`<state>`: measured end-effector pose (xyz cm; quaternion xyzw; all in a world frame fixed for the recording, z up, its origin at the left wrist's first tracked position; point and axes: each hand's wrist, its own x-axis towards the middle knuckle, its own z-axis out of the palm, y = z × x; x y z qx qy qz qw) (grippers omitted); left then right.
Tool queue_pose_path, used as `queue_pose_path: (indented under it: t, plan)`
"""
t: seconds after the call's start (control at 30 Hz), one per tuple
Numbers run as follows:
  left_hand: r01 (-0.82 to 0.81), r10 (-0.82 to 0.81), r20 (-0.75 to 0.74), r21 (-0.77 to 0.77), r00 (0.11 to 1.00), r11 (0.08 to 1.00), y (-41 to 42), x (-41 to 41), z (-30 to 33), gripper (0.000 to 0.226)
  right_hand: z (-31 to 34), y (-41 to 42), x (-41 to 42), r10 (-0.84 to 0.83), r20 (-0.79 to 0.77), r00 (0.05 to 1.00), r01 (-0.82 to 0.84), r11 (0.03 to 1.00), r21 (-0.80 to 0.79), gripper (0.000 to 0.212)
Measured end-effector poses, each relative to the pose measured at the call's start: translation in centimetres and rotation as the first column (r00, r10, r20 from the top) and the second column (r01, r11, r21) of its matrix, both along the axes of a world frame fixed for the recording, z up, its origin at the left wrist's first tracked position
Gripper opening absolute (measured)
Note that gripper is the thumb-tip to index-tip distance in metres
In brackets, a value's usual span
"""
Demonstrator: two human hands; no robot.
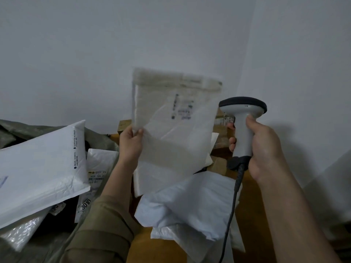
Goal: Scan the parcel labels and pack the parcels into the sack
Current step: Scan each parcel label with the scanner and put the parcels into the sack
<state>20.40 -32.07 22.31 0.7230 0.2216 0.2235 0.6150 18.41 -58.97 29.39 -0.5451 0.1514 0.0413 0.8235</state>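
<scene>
My left hand (131, 141) pinches the left edge of a white padded mailer (171, 130) and holds it upright in mid-air, its blurred printed label facing me. My right hand (260, 147) grips the handle of a grey barcode scanner (243, 118), held upright just right of the mailer, its dark cable hanging down. The grey-green sack (98, 141) lies open at the left with several white mailers (38, 166) in it. More white parcels (190, 204) lie below the raised one.
Brown cardboard boxes (220, 149) sit behind the raised mailer against the white wall. A brown surface (157, 249) lies under the loose parcels. A pale wall runs close along the right side.
</scene>
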Motion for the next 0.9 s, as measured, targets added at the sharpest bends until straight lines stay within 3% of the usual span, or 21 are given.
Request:
queue_pose_path:
  t: [0.1, 0.27, 0.43, 0.57, 0.77, 0.9]
  plan:
    - [-0.078, 0.080, 0.004, -0.160, 0.997, 0.984, 0.2, 0.0, -0.3, 0.011, 0.0, -0.2, 0.0, -0.001, -0.007, 1.000, 0.001, 1.000, 0.016, 0.029]
    - [-0.163, 0.098, -0.178, -0.400, 0.979, 0.902, 0.5, 0.0, -5.0, 0.037, -0.4, -0.2, 0.3, -0.007, 0.001, 1.000, 0.007, 1.000, -0.008, 0.030]
    - [-0.183, -0.113, -0.403, -0.626, 0.908, 0.759, -2.8, -2.2, -10.8, 0.038, -0.9, 0.1, 0.4, 0.028, -0.071, 0.997, -0.033, 0.997, -0.070, 0.026]
    - [-0.201, -0.263, -0.498, -0.697, 0.826, 0.689, -4.3, -4.1, -13.8, 0.033, -1.4, 0.4, 0.3, 0.090, -0.123, 0.988, -0.106, 0.986, -0.130, 0.023]
    - [-0.257, -0.249, -0.486, -0.753, 0.838, 0.605, -4.5, -5.8, -15.0, 0.018, -2.1, 1.1, 0.3, 0.196, -0.211, 0.958, -0.243, 0.944, -0.222, 0.029]
    - [-0.265, -0.245, -0.484, -0.760, 0.840, 0.594, -4.2, -5.8, -15.7, 0.024, -2.4, 1.9, 0.2, 0.250, -0.227, 0.941, -0.303, 0.922, -0.242, 0.031]
